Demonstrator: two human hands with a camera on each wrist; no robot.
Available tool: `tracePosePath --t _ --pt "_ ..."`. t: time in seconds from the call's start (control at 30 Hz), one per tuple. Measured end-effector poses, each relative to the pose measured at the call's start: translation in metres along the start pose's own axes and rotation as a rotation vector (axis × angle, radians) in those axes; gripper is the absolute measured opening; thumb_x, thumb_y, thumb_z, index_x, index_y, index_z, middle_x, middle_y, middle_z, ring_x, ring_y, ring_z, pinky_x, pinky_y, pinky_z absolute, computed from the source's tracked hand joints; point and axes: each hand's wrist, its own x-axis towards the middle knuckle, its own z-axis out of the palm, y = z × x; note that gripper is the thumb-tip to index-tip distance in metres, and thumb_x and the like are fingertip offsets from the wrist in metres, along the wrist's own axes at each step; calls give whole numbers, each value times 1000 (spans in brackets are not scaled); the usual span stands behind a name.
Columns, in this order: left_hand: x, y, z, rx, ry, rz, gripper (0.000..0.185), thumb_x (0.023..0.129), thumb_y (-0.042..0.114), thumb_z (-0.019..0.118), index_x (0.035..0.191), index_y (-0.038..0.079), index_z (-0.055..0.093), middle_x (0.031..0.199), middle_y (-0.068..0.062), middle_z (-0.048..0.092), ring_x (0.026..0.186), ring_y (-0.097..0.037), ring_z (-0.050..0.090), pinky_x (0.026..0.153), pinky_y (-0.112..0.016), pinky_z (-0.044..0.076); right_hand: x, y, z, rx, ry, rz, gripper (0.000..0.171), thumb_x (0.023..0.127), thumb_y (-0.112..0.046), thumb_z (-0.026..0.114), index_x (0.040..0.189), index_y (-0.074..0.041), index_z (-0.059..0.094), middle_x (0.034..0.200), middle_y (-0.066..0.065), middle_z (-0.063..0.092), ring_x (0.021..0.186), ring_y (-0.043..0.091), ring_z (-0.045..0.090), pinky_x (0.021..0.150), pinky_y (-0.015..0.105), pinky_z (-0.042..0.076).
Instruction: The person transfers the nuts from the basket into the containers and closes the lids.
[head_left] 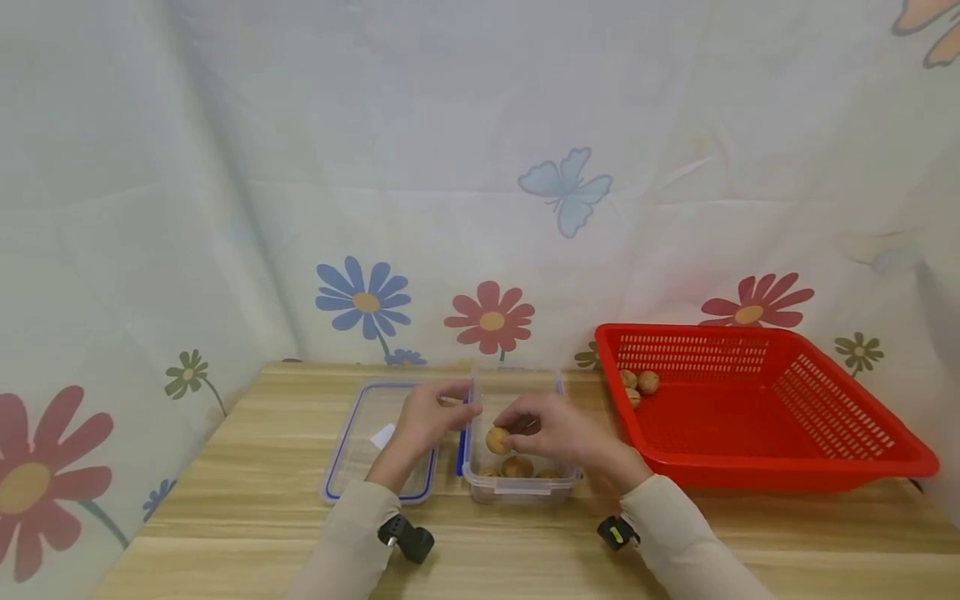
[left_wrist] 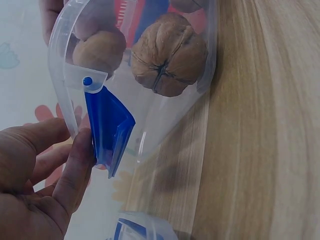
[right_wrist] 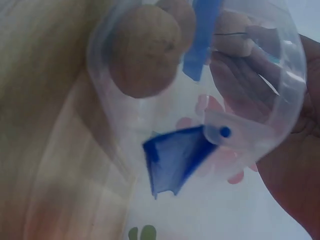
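- Flowered cloth backs a wooden table (head_left: 247, 508); red basket (head_left: 757, 408) at right holds a few walnuts.
- Clear container (head_left: 517, 433) sits centre, its lid (head_left: 378, 442) just left.
- Left hand (head_left: 431, 417) grips the container's left rim; maintain this brace.
- Right hand (head_left: 551, 429) pinches a walnut (head_left: 497, 439) inside the container; lower, then release gently.

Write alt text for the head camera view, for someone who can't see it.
A person's right hand holds a brown walnut over a clear plastic box holding more walnuts, while the left hand grips the box's left edge. On the wooden table, a clear blue-rimmed lid lies left and a red plastic basket right.
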Motion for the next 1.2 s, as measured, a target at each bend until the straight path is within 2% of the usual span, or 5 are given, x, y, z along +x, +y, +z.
tracePosePath --t 0.27,0.5,0.77,1.2 --pt "1 0 0 -9 3 7 45 94 9 83 136 -1 70 124 -17 74 90 -26 78 76 -36 66 5 2 12 20 4 -19 24 97 -8 79 120 -3 76 111 1 77 99 16 70 94 36 61" --pt "1 0 0 -7 4 8 45 93 10 83 136 -1 70 124 -17 74 90 -27 78 76 -36 66 5 0 15 22 -20 23 22 98 -9 78 119 -5 78 111 -1 77 98 16 68 94 35 61" --pt "0 0 0 -14 6 2 45 93 9 82 135 -1 71 124 -17 74 90 -26 78 76 -36 66 6 1 18 3 -35 50 20 98 -10 78 118 -8 79 109 -3 77 96 13 68 94 34 61" --pt "1 0 0 -10 5 7 45 94 9 82 135 -1 71 123 -18 74 88 -27 78 76 -37 66 6 1 18 -54 -68 67 23 97 -6 78 120 -7 78 111 1 78 96 15 68 95 40 61"
